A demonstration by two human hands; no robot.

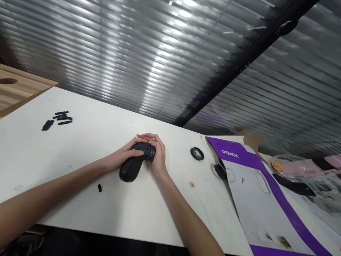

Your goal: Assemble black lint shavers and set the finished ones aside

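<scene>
Both hands are on a black handheld device (130, 170), with a rounded, bent body and a ribbed collar (150, 153) at its right end. My left hand (124, 154) wraps over the body from the left, thumb lying along its near side. On the other side, my right hand (159, 156) curls around the ribbed collar, its fingers reaching over the far side. Part of the fingers is hidden behind the device. A small black cylindrical piece (99, 188) lies on the white table (87, 209), below my left forearm.
Several thin black pieces (62, 116) lie at the table's far left. To the right are a black ring (197, 153), a small black part (220, 171) and a purple-and-white printed box (250, 199). Clear plastic packaging (290, 161) sits beyond. A corrugated metal wall (119, 53) borders the back.
</scene>
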